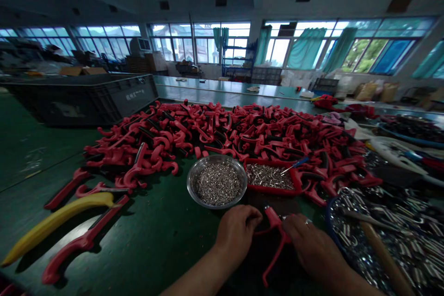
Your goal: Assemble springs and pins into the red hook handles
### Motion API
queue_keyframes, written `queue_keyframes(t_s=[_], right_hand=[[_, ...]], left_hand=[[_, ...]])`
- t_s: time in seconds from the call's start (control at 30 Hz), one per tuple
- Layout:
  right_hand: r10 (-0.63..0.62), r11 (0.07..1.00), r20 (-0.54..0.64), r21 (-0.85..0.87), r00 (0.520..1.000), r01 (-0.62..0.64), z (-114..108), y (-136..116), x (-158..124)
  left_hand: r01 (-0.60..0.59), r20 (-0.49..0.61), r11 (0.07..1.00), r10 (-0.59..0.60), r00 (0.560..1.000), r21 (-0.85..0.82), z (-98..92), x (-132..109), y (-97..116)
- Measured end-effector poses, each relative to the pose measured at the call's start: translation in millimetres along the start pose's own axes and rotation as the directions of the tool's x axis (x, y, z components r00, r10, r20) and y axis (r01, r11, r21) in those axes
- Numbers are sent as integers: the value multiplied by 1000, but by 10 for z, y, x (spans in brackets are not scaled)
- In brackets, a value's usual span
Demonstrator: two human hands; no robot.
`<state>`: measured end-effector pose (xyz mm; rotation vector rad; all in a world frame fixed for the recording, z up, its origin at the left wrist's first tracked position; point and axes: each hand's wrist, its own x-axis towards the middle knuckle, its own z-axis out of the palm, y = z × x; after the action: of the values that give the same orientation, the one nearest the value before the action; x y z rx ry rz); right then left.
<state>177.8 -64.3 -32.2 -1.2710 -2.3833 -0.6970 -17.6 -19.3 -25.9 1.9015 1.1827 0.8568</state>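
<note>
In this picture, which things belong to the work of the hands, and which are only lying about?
At the work:
left hand, right hand, both at a red plastic handle; steel bowl of small metal parts; red tray of metal parts; heap of red handles; blue-rimmed basket of metal clips

Lying about:
yellow handle; black plastic crate; blue shelf rack

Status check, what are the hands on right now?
Left hand, right hand both on red plastic handle. Steel bowl of small metal parts just ahead, red tray beside it.
</note>
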Motion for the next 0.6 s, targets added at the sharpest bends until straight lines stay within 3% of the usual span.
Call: queue_keyframes(t_s=[0.23,0.33,0.47,0.6], right_hand=[[-20,1000,6,12,1000,20,-17,33,-51],[16,992,54,121,998,-23,-88,38,-84],[129,925,176,334,976,-183,-163,100,-169],[350,800,210,440,913,-408,-210,192,-245]], left_hand=[[-5,62,994,-2,998,113,5,-25,-35],[-1,78,992,-9,997,128,-20,-17,-39],[3,102,988,-19,995,153,-54,21,1],[-56,136,981,30,990,188,-8,82,115]])
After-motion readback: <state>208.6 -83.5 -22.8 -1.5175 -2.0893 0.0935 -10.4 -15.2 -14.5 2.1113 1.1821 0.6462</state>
